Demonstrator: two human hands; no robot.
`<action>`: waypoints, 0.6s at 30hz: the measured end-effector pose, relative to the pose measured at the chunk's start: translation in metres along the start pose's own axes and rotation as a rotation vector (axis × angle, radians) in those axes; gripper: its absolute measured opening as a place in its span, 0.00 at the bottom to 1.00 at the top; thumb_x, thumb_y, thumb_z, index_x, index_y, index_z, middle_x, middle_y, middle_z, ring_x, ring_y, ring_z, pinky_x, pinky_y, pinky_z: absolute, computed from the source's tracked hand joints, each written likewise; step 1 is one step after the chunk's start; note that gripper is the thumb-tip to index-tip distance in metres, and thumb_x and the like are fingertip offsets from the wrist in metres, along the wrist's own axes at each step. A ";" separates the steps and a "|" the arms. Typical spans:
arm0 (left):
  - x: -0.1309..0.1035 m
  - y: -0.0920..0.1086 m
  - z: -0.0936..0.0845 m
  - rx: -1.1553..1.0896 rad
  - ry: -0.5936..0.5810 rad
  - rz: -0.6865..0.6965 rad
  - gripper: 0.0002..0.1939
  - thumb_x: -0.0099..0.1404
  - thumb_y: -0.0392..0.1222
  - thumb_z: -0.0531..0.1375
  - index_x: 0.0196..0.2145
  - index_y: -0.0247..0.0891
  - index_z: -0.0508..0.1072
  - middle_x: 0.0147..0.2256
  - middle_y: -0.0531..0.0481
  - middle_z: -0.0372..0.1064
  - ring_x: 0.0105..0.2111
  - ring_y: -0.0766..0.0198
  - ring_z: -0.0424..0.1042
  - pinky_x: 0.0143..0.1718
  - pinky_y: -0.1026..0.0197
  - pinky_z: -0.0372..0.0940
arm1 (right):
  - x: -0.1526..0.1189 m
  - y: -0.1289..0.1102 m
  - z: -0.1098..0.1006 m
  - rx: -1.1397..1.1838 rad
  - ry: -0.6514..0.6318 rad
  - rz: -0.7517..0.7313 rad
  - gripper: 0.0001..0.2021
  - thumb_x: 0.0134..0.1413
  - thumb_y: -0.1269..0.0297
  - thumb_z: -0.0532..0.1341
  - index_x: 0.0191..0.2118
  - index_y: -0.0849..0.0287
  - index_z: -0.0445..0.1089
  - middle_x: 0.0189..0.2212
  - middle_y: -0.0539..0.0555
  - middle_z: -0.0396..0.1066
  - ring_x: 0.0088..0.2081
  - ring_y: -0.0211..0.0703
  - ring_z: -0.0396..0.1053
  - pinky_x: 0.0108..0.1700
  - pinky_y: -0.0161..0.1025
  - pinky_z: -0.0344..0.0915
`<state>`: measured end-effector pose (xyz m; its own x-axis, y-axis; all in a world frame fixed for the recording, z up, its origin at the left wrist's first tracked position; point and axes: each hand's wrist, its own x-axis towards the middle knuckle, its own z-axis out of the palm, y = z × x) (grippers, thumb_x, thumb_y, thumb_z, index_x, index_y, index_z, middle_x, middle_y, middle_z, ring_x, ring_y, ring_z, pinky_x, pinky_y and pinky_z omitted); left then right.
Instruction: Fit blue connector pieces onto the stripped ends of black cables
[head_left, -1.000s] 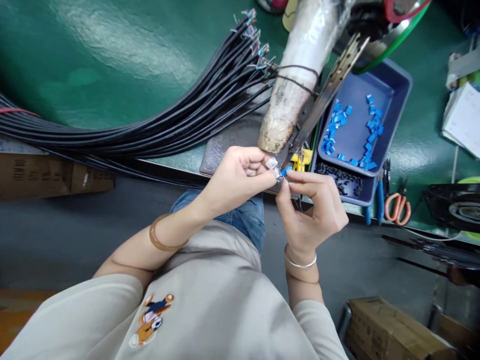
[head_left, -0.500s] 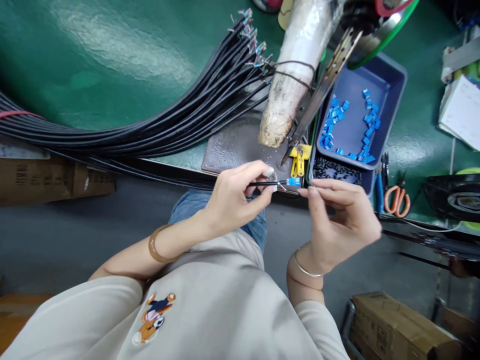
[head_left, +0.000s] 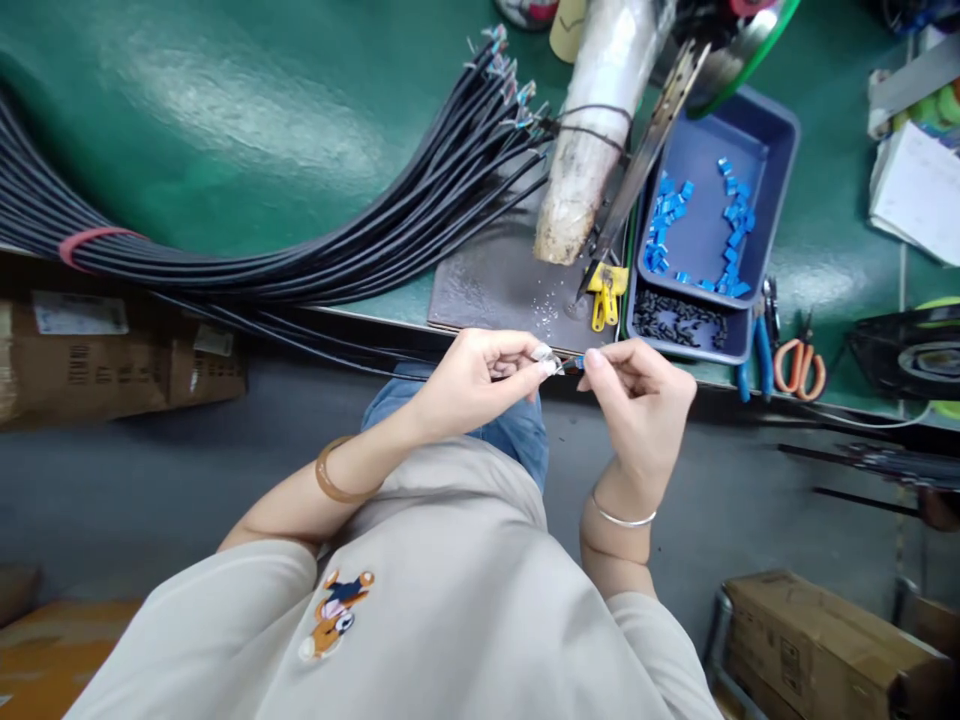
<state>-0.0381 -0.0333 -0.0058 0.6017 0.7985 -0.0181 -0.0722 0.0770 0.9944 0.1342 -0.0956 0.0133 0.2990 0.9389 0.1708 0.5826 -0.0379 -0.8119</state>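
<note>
Here on the head camera, the right hand [head_left: 637, 390] has swung back in: half a second ago it was off to the side near the trays, and now its thumb and finger pinch the little blue piece [head_left: 578, 363], mostly hidden behind the tips. Opposite, the left hand [head_left: 476, 380] keeps its own pinch, white-wrapped fingertips closed on what looks like the end of a black cable [head_left: 337, 356], just beside that blue piece. So both hands meet again on one joint, in front of the worktop [head_left: 247, 180] edge; that suggests fine handling of the thin wires, though the exact contact is too small to tell. Just beyond, the dark mat [head_left: 480, 290] carries white specks and a yellow clip [head_left: 609, 285], with more blue pieces over in the upper tray [head_left: 705, 140].
</note>
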 end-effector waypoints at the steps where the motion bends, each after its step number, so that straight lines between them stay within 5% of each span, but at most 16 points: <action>1: -0.001 -0.001 0.000 -0.029 0.013 0.004 0.07 0.62 0.38 0.61 0.28 0.33 0.72 0.22 0.52 0.70 0.22 0.73 0.68 0.26 0.71 0.63 | 0.003 0.002 0.003 0.059 -0.030 0.011 0.13 0.57 0.57 0.63 0.26 0.60 0.69 0.18 0.44 0.67 0.18 0.28 0.59 0.22 0.30 0.54; 5: -0.001 -0.002 0.003 -0.065 0.118 0.070 0.05 0.58 0.37 0.64 0.27 0.32 0.73 0.23 0.53 0.69 0.22 0.74 0.66 0.26 0.72 0.63 | 0.010 0.007 0.011 0.178 -0.107 0.014 0.15 0.58 0.56 0.62 0.25 0.59 0.67 0.17 0.44 0.66 0.19 0.29 0.63 0.25 0.30 0.60; 10: 0.001 -0.002 0.003 -0.020 0.103 0.068 0.07 0.61 0.37 0.61 0.27 0.32 0.73 0.22 0.52 0.70 0.22 0.72 0.68 0.26 0.71 0.64 | 0.000 0.000 0.009 0.022 0.300 -0.130 0.06 0.56 0.61 0.64 0.34 0.58 0.75 0.24 0.46 0.68 0.23 0.29 0.63 0.25 0.31 0.57; 14: 0.004 -0.002 0.004 -0.001 0.074 0.058 0.08 0.62 0.38 0.61 0.27 0.32 0.73 0.21 0.51 0.69 0.21 0.72 0.67 0.24 0.70 0.63 | -0.004 -0.005 0.009 0.000 0.145 -0.221 0.03 0.53 0.68 0.66 0.35 0.56 0.77 0.26 0.45 0.69 0.22 0.28 0.59 0.27 0.32 0.59; 18: 0.006 -0.003 0.006 0.011 0.086 0.064 0.08 0.62 0.38 0.61 0.27 0.32 0.73 0.21 0.52 0.69 0.20 0.73 0.65 0.23 0.70 0.61 | 0.000 -0.005 0.012 -0.046 0.124 -0.277 0.03 0.53 0.71 0.65 0.33 0.57 0.76 0.25 0.46 0.70 0.23 0.30 0.61 0.28 0.32 0.61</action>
<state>-0.0295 -0.0320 -0.0078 0.5259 0.8497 0.0370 -0.0989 0.0178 0.9949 0.1218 -0.0915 0.0103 0.2128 0.8667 0.4512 0.6879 0.1951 -0.6991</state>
